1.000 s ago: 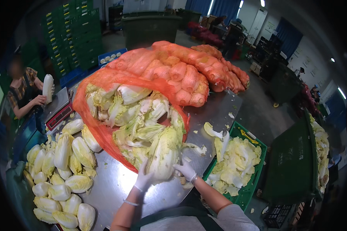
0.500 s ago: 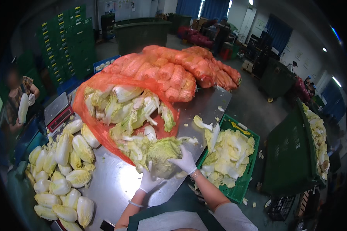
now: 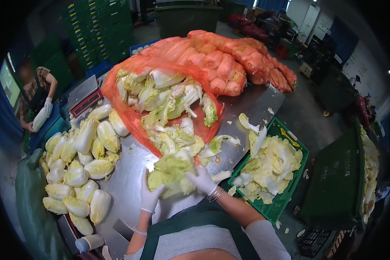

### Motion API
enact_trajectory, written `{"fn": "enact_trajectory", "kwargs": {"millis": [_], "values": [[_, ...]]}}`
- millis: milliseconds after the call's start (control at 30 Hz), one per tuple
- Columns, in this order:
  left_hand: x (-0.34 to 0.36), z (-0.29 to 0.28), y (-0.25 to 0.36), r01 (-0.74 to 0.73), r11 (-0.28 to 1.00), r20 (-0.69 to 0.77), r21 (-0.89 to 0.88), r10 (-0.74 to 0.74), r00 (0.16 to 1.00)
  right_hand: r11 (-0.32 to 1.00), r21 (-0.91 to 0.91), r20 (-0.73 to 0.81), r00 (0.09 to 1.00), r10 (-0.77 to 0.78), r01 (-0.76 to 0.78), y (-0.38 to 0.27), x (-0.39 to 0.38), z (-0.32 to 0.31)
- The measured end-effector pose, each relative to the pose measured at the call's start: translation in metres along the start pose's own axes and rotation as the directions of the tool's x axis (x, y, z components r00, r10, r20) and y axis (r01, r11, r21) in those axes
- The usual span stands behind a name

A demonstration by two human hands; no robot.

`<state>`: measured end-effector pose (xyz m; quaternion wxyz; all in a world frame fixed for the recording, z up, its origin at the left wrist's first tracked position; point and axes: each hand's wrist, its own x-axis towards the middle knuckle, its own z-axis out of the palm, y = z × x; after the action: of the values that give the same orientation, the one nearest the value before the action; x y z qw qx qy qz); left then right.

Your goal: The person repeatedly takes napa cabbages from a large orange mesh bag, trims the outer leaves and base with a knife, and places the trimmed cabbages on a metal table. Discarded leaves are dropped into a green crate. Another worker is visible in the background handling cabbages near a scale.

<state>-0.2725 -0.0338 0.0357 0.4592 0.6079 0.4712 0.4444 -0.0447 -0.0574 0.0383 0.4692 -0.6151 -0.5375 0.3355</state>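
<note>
A leafy green napa cabbage (image 3: 172,174) is held low over the metal table, close to my body. Its left side rests in my gloved left hand (image 3: 150,190), fingers curled about it. My gloved right hand (image 3: 202,180) grips the opposite side. Just beyond the cabbage lies the mouth of an orange mesh bag (image 3: 130,122), with untrimmed cabbages (image 3: 169,97) and loose leaves spilling out toward me. Torn leaves (image 3: 212,147) lie to the right of the bag's mouth.
Trimmed cabbages (image 3: 76,177) are piled at left, beside a scale (image 3: 86,93). Full mesh bags (image 3: 212,58) stand at the back. A green crate (image 3: 286,204) of leaves and a big green bin (image 3: 329,182) are at right. Another person (image 3: 39,93) holds a cabbage at far left.
Both my hands have drawn the cabbage off the leaf pile toward my body, and my left hand has moved round to its left side. The other person's cabbage is lower and tilted.
</note>
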Motion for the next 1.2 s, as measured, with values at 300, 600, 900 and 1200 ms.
{"fn": "enact_trajectory", "kwargs": {"millis": [300,600,900,1200], "values": [[-0.055,-0.048,-0.132,0.359,0.925,0.007,-0.122,-0.361,0.932,0.740,0.485,-0.182,0.774,0.607,-0.467,0.207,0.043,-0.118],[-0.017,-0.010,-0.047,-0.221,0.428,0.295,0.877,-0.116,0.948,0.909,-0.416,-0.061,0.998,-0.011,-0.016,0.045,-0.019,-0.101],[0.006,0.011,-0.073,-0.081,0.589,0.249,0.804,-0.211,0.945,0.836,-0.547,0.133,0.980,0.145,-0.050,0.078,-0.055,0.027],[0.002,0.012,-0.075,-0.115,0.559,0.222,0.821,-0.128,0.966,0.797,-0.591,0.245,0.913,0.327,-0.127,0.068,-0.051,0.027]]}}
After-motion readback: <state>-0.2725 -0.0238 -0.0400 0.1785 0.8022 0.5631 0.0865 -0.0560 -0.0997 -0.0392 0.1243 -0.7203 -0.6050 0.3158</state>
